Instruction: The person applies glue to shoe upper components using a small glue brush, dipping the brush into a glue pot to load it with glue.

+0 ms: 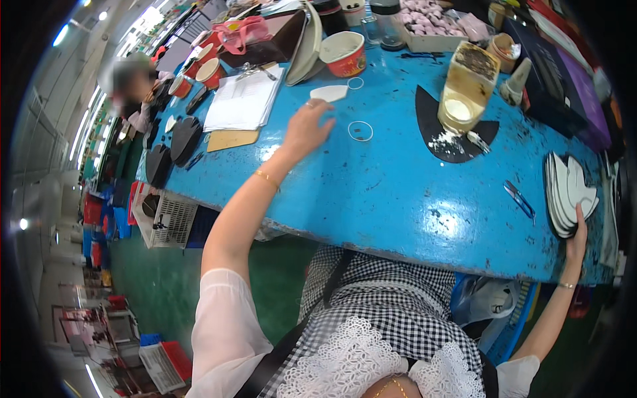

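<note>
Blue paint, scratched in many places, covers the table (371, 205) which I watch from far. I see the left hand (308, 132) with its fingers released and slightly spread, just beside the near edge of a white piece (330, 93); I cannot tell if they touch it. The right hand (577, 240) touches the stack of white pieces (563, 192) at the table's right side, one digit upon it. I cannot tell whether its other fingers, partly hidden, grasp. Small snips (519, 200) lie left of this stack.
</note>
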Action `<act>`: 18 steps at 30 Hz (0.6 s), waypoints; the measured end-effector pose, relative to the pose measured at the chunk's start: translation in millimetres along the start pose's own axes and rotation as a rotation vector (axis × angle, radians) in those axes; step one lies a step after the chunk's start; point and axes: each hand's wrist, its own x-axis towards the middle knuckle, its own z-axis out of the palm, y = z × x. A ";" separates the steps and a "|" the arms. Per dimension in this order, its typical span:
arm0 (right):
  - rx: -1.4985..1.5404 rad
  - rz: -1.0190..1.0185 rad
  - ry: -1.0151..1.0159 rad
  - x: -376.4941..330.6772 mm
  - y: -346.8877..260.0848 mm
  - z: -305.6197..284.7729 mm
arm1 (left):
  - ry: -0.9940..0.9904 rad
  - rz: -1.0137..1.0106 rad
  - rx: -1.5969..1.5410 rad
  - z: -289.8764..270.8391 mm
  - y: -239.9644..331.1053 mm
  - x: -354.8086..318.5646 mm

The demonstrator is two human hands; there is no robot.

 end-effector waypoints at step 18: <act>-0.539 -0.408 -0.383 -255.5 82.1 314.9 | 0.151 0.019 0.084 8.0 -80.3 50.5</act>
